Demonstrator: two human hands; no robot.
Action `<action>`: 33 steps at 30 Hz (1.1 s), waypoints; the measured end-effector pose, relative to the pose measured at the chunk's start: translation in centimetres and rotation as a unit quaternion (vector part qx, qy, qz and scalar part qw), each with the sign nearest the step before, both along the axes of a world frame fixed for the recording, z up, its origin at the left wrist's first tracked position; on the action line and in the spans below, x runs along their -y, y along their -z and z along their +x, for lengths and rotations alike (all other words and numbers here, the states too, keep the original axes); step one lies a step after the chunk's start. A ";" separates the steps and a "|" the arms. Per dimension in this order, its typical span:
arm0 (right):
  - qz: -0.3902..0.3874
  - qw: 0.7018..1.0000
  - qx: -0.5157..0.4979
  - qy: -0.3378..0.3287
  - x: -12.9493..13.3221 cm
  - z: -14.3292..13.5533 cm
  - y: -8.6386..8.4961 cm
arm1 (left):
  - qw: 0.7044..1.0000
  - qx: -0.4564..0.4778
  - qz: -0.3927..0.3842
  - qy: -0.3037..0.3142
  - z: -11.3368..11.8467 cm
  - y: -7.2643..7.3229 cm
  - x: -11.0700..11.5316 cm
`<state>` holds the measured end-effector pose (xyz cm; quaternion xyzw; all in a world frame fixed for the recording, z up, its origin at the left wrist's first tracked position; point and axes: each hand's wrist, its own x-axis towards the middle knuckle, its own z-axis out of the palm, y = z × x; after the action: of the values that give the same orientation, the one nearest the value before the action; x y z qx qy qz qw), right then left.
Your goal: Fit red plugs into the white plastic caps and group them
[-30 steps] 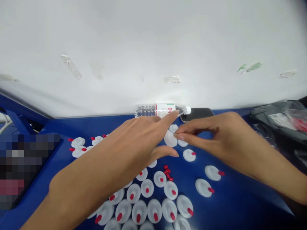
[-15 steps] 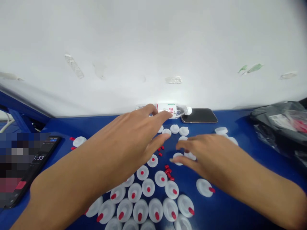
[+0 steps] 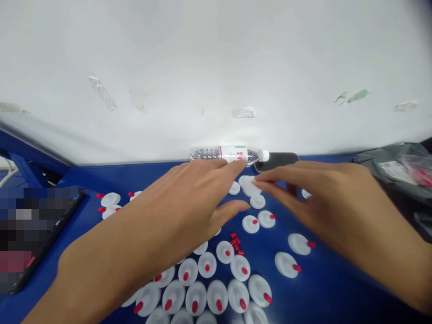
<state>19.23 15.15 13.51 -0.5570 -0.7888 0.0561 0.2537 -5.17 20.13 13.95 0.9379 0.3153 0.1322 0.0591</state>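
My left hand (image 3: 205, 198) hovers over the middle of the table with thumb and index finger apart, and nothing shows between them. Farther right, my right hand (image 3: 303, 184) pinches a white round plastic cap (image 3: 250, 186) between thumb and index finger, above other white caps at the back. Just in front of it lie a plain white cap (image 3: 258, 201) and two caps with red tips, one being this red-tipped cap (image 3: 250, 224). Small red plugs (image 3: 235, 242) lie in a loose heap below my left thumb. My left forearm hides part of the caps.
Rows of red-tipped white caps (image 3: 196, 297) fill the front. A clear bottle (image 3: 232, 154) lies against the white wall, beside a dark phone (image 3: 280, 159). At left sits another phone (image 3: 50, 245); at right, a grey plastic bag (image 3: 388, 166).
My right hand has moved back and now pinches a white cap. Two red-tipped caps show where it hovered before. My left hand has shifted slightly toward me and right, uncovering the bottle.
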 end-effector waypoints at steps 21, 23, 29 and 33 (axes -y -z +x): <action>-0.112 0.941 0.233 -0.219 1.1 -3.6 4.0 | 0.997 0.008 -0.007 -0.077 0.2 -2.6 -0.1; -0.132 0.934 0.240 -0.228 1.2 -3.8 4.0 | 0.997 -0.007 -0.008 -0.079 0.2 -2.7 0.0; -0.175 0.933 0.223 -0.221 0.7 -3.7 3.5 | 0.998 -0.028 -0.015 -0.061 -0.4 -2.3 -0.6; -0.149 0.981 0.057 -0.113 -0.2 -2.0 1.8 | 0.997 -0.042 -0.005 -0.066 -1.0 -1.5 -1.1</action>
<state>17.27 15.37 11.68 -0.4978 -0.8427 0.1696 0.1149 -6.22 21.19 15.47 0.9197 0.3789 0.0943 0.0414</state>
